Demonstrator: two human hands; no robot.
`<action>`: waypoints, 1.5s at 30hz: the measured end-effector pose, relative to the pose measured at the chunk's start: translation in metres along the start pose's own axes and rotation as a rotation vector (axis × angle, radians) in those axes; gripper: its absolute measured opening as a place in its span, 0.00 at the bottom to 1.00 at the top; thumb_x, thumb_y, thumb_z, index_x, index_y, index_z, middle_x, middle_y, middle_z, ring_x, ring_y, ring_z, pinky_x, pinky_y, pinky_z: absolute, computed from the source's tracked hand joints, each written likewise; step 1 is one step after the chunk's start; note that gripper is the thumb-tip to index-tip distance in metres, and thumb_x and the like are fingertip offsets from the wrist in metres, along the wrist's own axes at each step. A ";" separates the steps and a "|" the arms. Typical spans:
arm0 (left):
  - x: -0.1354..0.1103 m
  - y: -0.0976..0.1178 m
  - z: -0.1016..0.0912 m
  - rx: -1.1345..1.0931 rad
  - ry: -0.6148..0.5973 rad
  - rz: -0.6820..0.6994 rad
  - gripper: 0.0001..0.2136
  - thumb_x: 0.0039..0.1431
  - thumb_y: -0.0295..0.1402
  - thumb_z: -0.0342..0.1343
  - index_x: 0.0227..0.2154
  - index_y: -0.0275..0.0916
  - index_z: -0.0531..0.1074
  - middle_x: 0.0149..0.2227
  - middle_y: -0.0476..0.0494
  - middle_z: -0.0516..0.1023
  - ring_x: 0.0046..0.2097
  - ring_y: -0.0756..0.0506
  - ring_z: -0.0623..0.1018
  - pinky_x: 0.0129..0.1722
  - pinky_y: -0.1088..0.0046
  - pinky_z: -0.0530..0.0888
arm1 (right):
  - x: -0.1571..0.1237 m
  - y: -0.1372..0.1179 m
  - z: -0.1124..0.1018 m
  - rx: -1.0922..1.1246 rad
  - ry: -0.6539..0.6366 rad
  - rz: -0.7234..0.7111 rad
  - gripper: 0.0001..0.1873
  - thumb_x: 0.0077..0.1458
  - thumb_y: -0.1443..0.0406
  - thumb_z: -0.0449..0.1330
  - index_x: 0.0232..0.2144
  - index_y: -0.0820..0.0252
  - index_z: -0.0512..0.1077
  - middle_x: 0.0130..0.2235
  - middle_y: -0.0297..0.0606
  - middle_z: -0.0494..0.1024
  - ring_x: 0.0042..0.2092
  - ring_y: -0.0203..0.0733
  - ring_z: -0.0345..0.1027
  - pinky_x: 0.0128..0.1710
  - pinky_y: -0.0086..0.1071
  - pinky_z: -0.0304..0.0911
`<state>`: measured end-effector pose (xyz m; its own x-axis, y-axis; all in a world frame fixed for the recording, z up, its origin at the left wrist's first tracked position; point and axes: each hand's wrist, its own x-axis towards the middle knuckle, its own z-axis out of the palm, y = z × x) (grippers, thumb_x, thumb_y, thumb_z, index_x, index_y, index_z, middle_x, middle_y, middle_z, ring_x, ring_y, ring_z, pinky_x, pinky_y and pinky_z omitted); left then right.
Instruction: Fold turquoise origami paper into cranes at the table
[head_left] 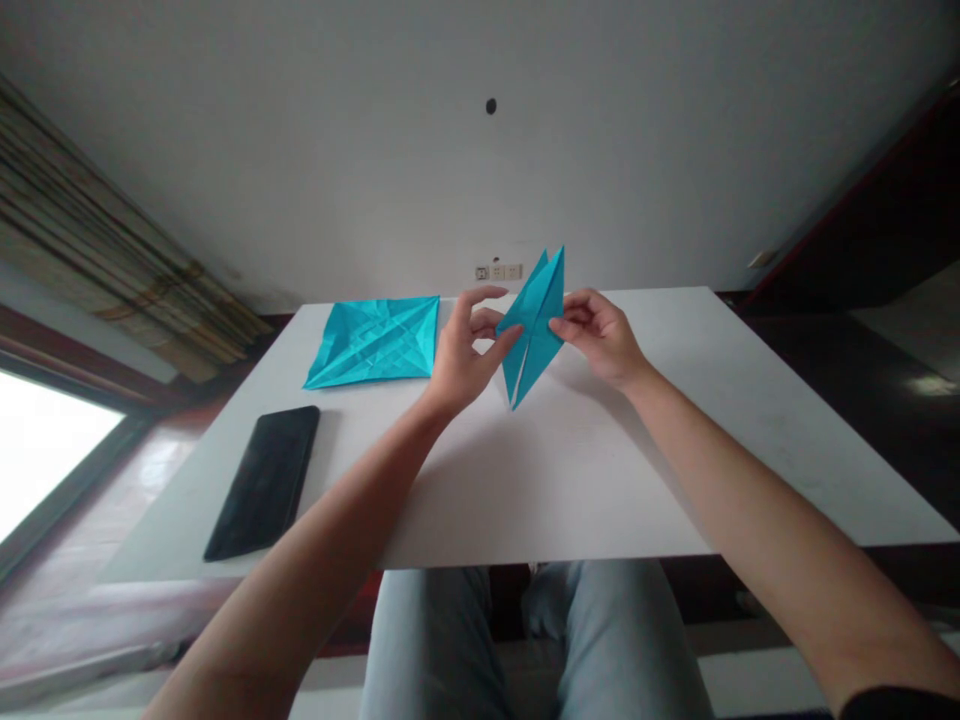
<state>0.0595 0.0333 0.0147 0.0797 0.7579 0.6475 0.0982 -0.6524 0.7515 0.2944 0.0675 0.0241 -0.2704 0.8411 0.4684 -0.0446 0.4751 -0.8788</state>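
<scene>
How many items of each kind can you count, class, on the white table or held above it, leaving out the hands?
Blue paper: 2 (the folded blue paper between the left hand and right hand; the creased blue sheet)
Black flat case: 1
Total: 3
</scene>
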 end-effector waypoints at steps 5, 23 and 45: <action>0.001 -0.003 0.001 -0.079 -0.021 -0.035 0.18 0.73 0.51 0.69 0.55 0.46 0.79 0.34 0.49 0.80 0.36 0.46 0.82 0.39 0.69 0.81 | 0.001 0.002 -0.003 -0.010 0.019 -0.007 0.34 0.57 0.37 0.79 0.52 0.41 0.71 0.34 0.26 0.75 0.33 0.42 0.73 0.35 0.38 0.75; -0.006 -0.012 -0.017 0.761 -0.466 -0.292 0.15 0.70 0.36 0.67 0.55 0.43 0.89 0.57 0.33 0.82 0.52 0.37 0.84 0.62 0.53 0.80 | -0.007 0.014 -0.021 -0.598 -0.498 0.010 0.24 0.55 0.48 0.81 0.51 0.49 0.91 0.47 0.41 0.79 0.46 0.50 0.72 0.52 0.46 0.69; -0.004 -0.018 -0.023 0.442 -0.602 -0.134 0.09 0.72 0.39 0.67 0.44 0.40 0.88 0.65 0.32 0.81 0.61 0.38 0.84 0.63 0.59 0.82 | -0.007 0.020 -0.016 -0.670 -0.573 -0.010 0.18 0.70 0.46 0.69 0.41 0.51 0.88 0.46 0.43 0.85 0.48 0.53 0.76 0.59 0.49 0.59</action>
<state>0.0345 0.0421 0.0017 0.5542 0.7846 0.2782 0.5233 -0.5882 0.6166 0.3108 0.0750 0.0047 -0.7222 0.6621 0.2002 0.4750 0.6851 -0.5523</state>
